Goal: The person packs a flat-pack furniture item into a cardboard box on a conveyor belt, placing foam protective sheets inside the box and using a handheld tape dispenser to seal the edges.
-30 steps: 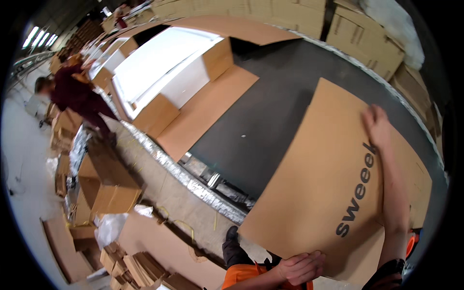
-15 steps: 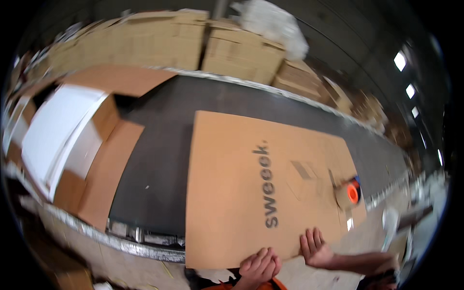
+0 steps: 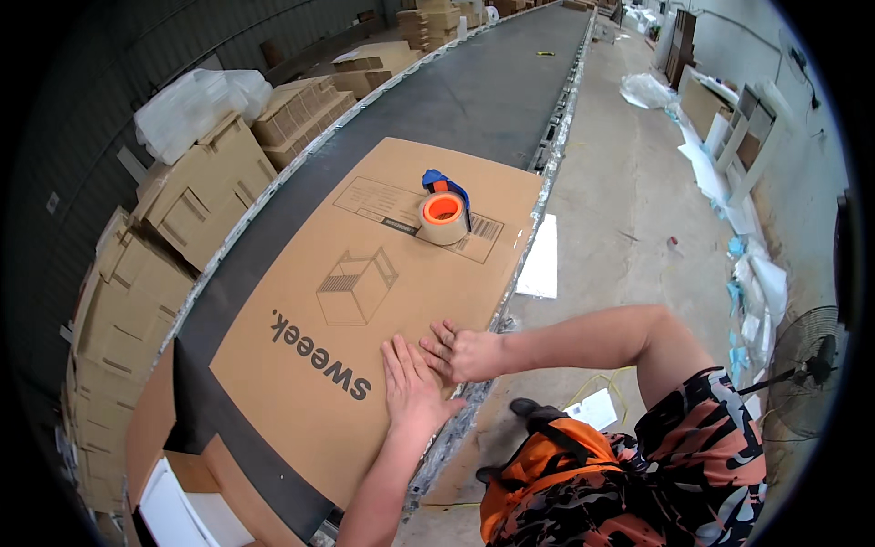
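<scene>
A large flat brown cardboard carton (image 3: 301, 273) with dark print lies on the dark conveyor belt. My left hand (image 3: 412, 392) rests on the carton near its right edge, fingers stretched out and palm down. Close beside it, my right hand (image 3: 463, 354) touches the same surface with fingers bent and slightly apart; nothing shows in them, though their undersides are hidden. A tape dispenser (image 3: 444, 217) with a blue and orange handle and a roll of tape sits toward the carton's far end, away from both hands.
An opened carton (image 3: 219, 474) with white panels inside stands at the lower left. Stacked cardboard boxes (image 3: 205, 196) line the belt's far left side. The conveyor (image 3: 474, 82) runs away ahead. To the right are a concrete floor (image 3: 611, 237) and a standing fan (image 3: 811, 365).
The view has swung to the right along the conveyor. Both hands have shifted from the carton's near edge onto its top, closer together. The left hand has unfolded and now lies flat.
</scene>
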Demonstrator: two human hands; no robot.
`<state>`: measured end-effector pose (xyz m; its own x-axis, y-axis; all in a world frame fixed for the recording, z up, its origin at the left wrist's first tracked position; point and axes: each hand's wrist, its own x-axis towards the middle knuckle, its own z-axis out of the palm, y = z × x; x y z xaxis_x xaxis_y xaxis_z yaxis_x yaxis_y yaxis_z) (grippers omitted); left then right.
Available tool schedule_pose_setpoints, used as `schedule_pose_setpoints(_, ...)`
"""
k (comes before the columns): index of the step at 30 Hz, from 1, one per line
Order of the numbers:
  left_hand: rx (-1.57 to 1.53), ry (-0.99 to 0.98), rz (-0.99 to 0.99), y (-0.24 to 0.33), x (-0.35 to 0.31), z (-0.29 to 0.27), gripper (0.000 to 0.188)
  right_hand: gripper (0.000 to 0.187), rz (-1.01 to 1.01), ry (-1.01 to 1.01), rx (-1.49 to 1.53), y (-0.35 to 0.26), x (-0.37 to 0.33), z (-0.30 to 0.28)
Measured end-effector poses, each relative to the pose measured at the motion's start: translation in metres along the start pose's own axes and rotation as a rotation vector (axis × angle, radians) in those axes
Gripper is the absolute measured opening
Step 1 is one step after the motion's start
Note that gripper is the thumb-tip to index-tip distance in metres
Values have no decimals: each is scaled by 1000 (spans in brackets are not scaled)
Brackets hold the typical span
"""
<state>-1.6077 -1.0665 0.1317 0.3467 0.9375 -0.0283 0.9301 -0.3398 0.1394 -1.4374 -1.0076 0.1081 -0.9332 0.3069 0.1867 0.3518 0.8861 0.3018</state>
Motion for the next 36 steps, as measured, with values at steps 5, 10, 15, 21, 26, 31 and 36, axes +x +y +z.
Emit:
schedule_pose_setpoints(5, -32, 88, -20, -3, 0, 18, 109, 55, 27, 17, 127, -7, -3, 1)
schedule_pose_setpoints(10, 14, 77, -36, -6, 2, 22, 108, 57, 87, 242, 258, 1, -22, 15)
schedule_pose_setpoints(15, 24, 63, -103, -1, -9, 15, 113, 67, 765, 914, 710, 7, -83, 30)
schedule_pose_setpoints(21, 19, 45, -80, 11, 3, 12, 116, 85, 1624, 1156, 1300, 45, -59, 82)
schedule_pose_setpoints(26, 12, 60, -117, 11, 6, 17, 115, 73, 1212, 883, 1206, 11, -106, 48)
schedule_pose_setpoints(31, -47, 21, -149, 1, -1, 15, 109, 66, 1187, 921, 749, 162, -51, 3)
schedule_pose_setpoints(36, -52, 48, -38, 13, 15, 14, 106, 46, 1013, 32, 1050, 286, -14, 29)
